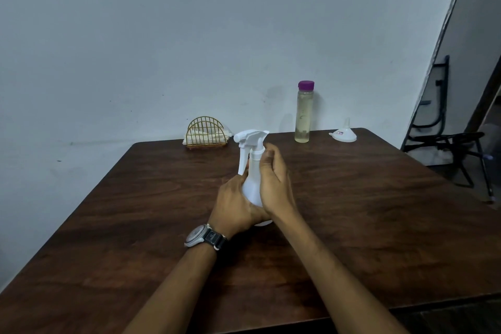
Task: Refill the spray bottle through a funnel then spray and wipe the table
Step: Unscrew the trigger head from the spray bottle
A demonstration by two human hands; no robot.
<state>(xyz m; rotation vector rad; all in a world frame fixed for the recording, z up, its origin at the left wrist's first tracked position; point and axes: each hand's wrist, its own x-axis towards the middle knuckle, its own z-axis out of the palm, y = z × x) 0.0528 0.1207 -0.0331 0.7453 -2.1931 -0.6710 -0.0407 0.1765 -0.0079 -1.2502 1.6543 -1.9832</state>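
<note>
My left hand (235,206), the one with the wristwatch (202,234), wraps round the lower belly of the spray bottle (251,179) and steadies it. My right hand (273,184) curls round the shoulder and neck, fingertips just under the collar; I cannot tell whether it clamps hard or only rests there. The spray bottle stands upright, its base apparently on the table (352,211), with the trigger head fitted and the nozzle pointing left. Handling judgement: the white plastic body looks thin-walled and, if near empty, light, so it tips easily and dents under a hard squeeze; the smooth surface may slip when wet. Hold the belly low with one hand and turn the collar, not the trigger lever, with the other. Behind the spray bottle and to its right stands a tall clear refill bottle (303,114) with a purple cap (306,85), holding pale liquid; it is narrow, and I judge it easy to knock over. Further right of the spray bottle a white funnel (343,134) lies mouth down, spout up. Behind the spray bottle to its left sits a gold wire napkin holder (206,133) with napkins in it. A reach from the spray bottle to the funnel passes close to the refill bottle, the one obstacle I note. A folding chair (444,127) stands off the table, far right of the spray bottle.
</note>
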